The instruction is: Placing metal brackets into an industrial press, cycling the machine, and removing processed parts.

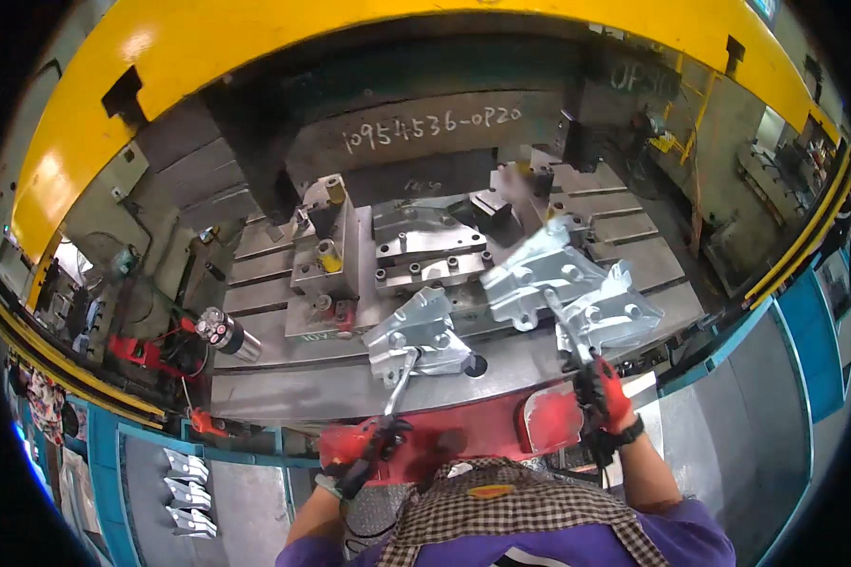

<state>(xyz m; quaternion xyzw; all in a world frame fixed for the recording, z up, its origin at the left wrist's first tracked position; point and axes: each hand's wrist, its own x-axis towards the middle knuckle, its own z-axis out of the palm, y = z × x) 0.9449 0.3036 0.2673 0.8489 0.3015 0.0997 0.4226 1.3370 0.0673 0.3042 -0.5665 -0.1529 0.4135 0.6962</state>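
Observation:
My left hand (364,446), in a red and black glove, is wrapped round the black grip of a metal rod tool (401,389). The tip of that rod meets a bent, silvery sheet-metal part (424,331) at the press bed's front. My right hand (607,395), gloved alike, grips a second metal rod tool (564,319). Its tip touches a larger sheet-metal part (529,283), which appears tilted above the bed. Beside it, a third sheet-metal part (615,317) overlaps the rod's right side; what supports it is unclear.
Behind the parts stands the lower die (425,236), with guide blocks (326,255) at its left. A yellow press frame (284,38) arches overhead. A metal cylinder (227,335) stands on the bed's left. Several formed parts (189,493) lie on the left table; a grey table (738,425) is right.

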